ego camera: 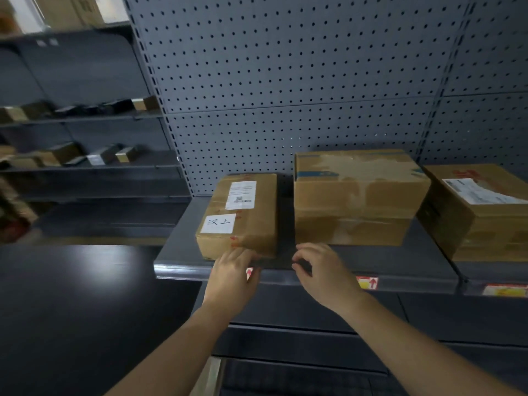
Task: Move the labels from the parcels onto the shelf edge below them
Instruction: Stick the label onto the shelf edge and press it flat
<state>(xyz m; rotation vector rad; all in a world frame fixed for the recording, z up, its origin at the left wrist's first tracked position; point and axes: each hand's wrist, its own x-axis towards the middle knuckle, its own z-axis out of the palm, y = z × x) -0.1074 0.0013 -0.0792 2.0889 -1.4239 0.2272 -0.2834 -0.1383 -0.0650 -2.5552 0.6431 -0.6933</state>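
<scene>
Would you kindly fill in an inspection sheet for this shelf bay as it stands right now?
Surface: dark metal shelf, three parcels standing on it.
Job's things: left parcel bears a handwritten white label; middle parcel shows no label; right parcel bears a shipping label; shelf edge carries red labels.
Clutter: nothing seen.
Grippers: left hand lies flat on the shelf edge, partly covering one red label; right hand has its fingers curled at the edge, and it is unclear whether it holds anything.
Cables: nothing seen.
Surroundings: grey pegboard behind; side shelves at left with small boxes.
</scene>
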